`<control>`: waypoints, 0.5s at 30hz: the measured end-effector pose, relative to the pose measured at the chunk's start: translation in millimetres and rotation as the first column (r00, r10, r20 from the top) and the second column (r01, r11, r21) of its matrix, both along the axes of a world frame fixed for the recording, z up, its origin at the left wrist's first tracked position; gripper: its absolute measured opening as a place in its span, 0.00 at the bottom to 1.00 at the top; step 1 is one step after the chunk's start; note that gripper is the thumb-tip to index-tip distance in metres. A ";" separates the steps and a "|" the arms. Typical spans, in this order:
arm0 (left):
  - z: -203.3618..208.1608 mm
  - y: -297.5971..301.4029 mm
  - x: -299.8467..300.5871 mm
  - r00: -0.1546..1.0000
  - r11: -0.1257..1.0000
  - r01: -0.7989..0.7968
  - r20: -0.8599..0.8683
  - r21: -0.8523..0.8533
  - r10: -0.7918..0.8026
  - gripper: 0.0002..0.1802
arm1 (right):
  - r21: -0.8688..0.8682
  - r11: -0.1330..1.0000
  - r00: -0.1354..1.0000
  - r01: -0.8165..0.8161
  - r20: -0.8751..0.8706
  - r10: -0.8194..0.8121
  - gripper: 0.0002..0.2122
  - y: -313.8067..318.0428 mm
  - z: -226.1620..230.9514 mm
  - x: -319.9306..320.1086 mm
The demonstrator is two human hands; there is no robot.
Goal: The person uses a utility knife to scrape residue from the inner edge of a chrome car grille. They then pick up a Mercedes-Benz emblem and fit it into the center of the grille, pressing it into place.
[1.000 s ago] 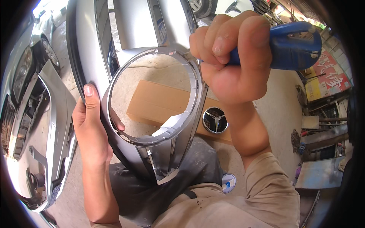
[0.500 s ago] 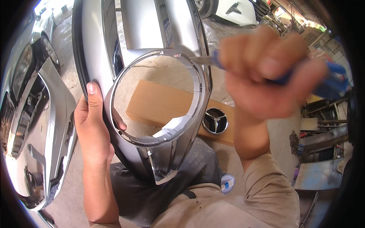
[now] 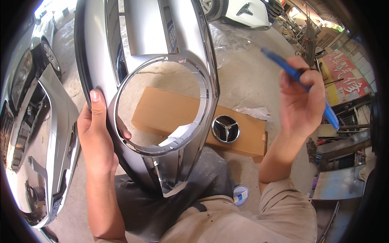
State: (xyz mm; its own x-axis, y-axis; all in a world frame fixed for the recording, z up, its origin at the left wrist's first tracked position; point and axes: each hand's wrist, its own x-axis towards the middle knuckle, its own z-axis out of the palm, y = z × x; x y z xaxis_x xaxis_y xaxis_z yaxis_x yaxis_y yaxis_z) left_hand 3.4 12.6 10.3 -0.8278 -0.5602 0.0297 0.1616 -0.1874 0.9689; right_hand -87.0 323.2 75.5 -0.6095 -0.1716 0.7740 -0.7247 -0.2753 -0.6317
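A silver car grille (image 3: 189, 24) with a large round opening leans up from my lap, long side away from me. My left hand (image 3: 97, 135) is closed around its left edge, thumb on the front, one fingertip showing through the opening. The ring (image 3: 204, 115) around the opening has small clips along its rim. Well right of the grille, my right hand (image 3: 302, 97) is raised and closed on a slim blue-handled tool (image 3: 293, 72), slanting from upper left to lower right. Motion blur hides the tool's exact kind. The round chrome star emblem (image 3: 226, 128) lies beyond my knee.
Under the emblem is a brown cardboard box (image 3: 247, 135) on the concrete floor. A round tin (image 3: 241, 195) stands beside my leg. Silver bumper parts (image 3: 60, 117) and a car are on the left; a white car part (image 3: 249, 14) stands far back. Clutter lines the right side.
My right hand has swung away to the right with the blue-handled tool, off the grille ring's upper right rim. The tool has turned steeper. My left hand keeps its hold; the grille shifted slightly left.
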 end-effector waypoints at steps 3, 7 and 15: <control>1.0 2.6 -2.2 1.000 1.000 0.016 0.009 0.001 -0.016 0.23 | 0.155 0.987 0.993 -0.031 -0.107 0.048 0.11 -22.0 4.2 9.5; -0.3 1.5 -2.5 1.000 1.000 0.021 0.009 0.001 -0.021 0.24 | 0.461 0.887 0.926 -0.016 -0.328 0.188 0.11 -19.9 10.3 -7.8; 1.0 3.4 -2.9 1.000 1.000 0.005 0.019 0.014 -0.005 0.24 | 0.664 0.742 0.835 0.093 -0.458 0.305 0.06 -28.7 31.1 -21.4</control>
